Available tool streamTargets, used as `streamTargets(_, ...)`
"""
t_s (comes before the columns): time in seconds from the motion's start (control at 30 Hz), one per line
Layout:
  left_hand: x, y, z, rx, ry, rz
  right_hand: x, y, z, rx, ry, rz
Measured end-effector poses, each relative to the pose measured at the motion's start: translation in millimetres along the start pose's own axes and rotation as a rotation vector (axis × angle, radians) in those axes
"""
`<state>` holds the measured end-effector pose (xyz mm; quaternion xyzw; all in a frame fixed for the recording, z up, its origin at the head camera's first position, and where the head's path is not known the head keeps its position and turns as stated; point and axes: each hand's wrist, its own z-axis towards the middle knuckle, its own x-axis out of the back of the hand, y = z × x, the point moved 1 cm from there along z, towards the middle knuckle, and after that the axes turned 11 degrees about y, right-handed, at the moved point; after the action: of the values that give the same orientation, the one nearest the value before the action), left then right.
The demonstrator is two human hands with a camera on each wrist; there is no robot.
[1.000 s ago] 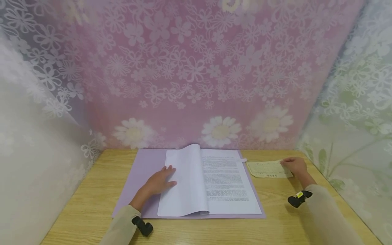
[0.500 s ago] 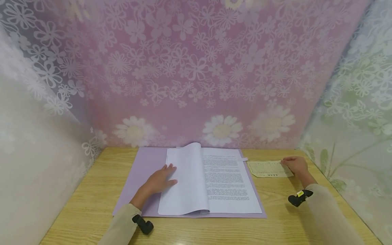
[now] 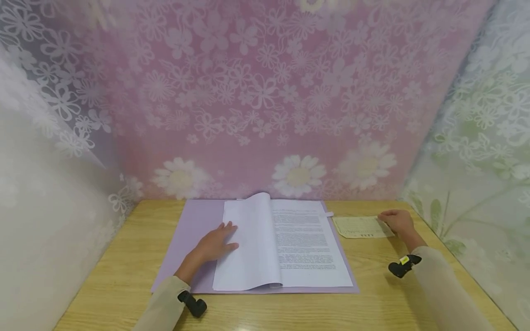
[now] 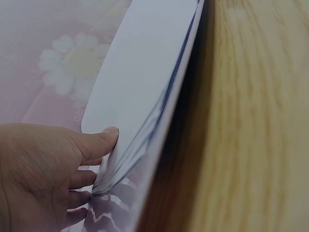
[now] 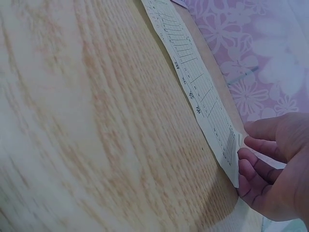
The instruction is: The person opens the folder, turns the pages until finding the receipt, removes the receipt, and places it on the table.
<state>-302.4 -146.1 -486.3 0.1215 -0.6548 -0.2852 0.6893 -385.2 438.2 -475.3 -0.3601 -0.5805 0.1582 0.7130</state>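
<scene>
My left hand (image 3: pixel 215 243) rests with fingers spread on the white sheets (image 3: pixel 244 243) turned over to the left in an open purple folder (image 3: pixel 194 230). In the left wrist view, the left hand's thumb (image 4: pixel 104 142) lies on the paper near the edge of the stack. My right hand (image 3: pixel 398 223) pinches the top right corner of a small yellowish note sheet (image 3: pixel 360 227) with lines and writing, lying right of the folder. The right wrist view shows the thumb and a finger of the right hand (image 5: pixel 280 162) at the corner of that note sheet (image 5: pixel 200 96).
A printed page (image 3: pixel 306 243) lies on the folder's right side, with a pale tab (image 3: pixel 329 214) sticking out of its edge. All of it sits on a wooden table (image 3: pixel 385 294). Flowered pink cloth (image 3: pixel 248 115) hangs behind, and pale cloth stands at both sides.
The camera view shifts slightly. Both hands, the folder and the note sheet stay practically where they were.
</scene>
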Motion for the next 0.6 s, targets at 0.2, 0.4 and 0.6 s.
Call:
streamTargets(0.2, -2.9, -1.1, -2.3, 0.002, -0.008, -0.025, 0.7, 2.4, 2.1, -0.040, -0.044, 0.028)
streamTargets(0.4, -4.0, -2.1, -4.8, 0.023, -0.004, -0.029, 0.1, 0.8, 1.2, -0.041, -0.065, 0.065)
streamTargets(0.6, 0.2, 0.1, -1.9, 0.003, 0.008, -0.011, 2.9, -1.7, 2.7, -0.030, -0.083, 0.081)
